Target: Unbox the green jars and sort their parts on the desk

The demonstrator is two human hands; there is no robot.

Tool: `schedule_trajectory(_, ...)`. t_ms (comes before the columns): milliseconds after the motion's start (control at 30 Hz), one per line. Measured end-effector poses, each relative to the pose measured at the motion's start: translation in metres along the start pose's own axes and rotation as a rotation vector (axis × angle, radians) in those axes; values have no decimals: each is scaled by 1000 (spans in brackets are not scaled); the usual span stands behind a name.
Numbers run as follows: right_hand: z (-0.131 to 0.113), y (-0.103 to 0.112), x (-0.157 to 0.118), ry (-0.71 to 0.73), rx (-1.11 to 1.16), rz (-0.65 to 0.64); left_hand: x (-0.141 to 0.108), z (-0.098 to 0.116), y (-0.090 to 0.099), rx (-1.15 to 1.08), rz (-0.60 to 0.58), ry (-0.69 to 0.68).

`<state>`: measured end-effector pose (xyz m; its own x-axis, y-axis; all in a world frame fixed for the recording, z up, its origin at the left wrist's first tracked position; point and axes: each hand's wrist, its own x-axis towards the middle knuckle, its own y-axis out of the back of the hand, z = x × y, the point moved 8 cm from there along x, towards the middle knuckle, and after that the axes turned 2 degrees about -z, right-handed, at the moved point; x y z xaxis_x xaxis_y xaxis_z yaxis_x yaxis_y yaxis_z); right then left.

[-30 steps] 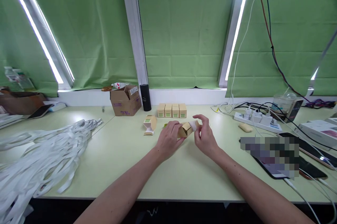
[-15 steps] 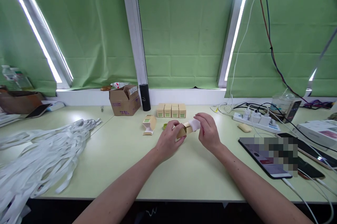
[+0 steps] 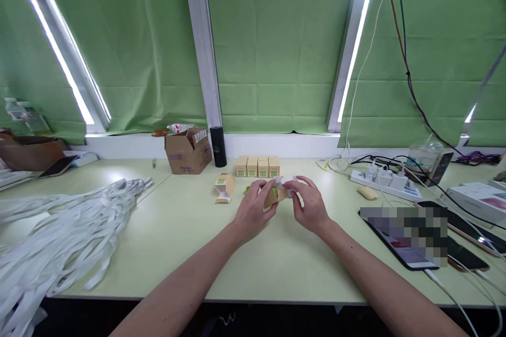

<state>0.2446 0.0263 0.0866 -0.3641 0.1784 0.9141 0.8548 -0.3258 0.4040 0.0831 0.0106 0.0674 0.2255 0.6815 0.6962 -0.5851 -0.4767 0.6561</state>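
Observation:
My left hand (image 3: 255,208) is closed around a small brown cardboard box (image 3: 271,199) with its flaps open. The fingers of my right hand (image 3: 310,203) pinch a flap of the box's white inner side (image 3: 290,184). Something green (image 3: 247,189) shows beside my left fingers, partly hidden by them. Left of my hands stands another small open cardboard box (image 3: 225,188) with a green square on it. Behind, several closed small boxes (image 3: 258,166) stand in a row.
White straps (image 3: 79,226) lie heaped at the left. A larger carton (image 3: 187,152) and a black cylinder (image 3: 218,147) stand at the back. To the right are a power strip (image 3: 385,184), phones (image 3: 399,237), cables and a white box (image 3: 476,202).
My right hand has moved slightly left toward the box, bringing the white flap closer to my left fingers. The left hand stays around the box.

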Motion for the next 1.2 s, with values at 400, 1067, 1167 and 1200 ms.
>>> schedule_trajectory(400,4,0,-2,-125,30,6,-1,-7,3,62,99,7)
schedule_trajectory(1067,30,-29,-18,-639,343,-21,-6,29,-9,483,62,-318)
schedule_trajectory(1167,33,-30,-21,-694,449,20,-4,25,-6,488,76,-296)
schedule_trajectory(1200,35,-31,-23,-718,493,34,-3,24,-4,488,79,-283)
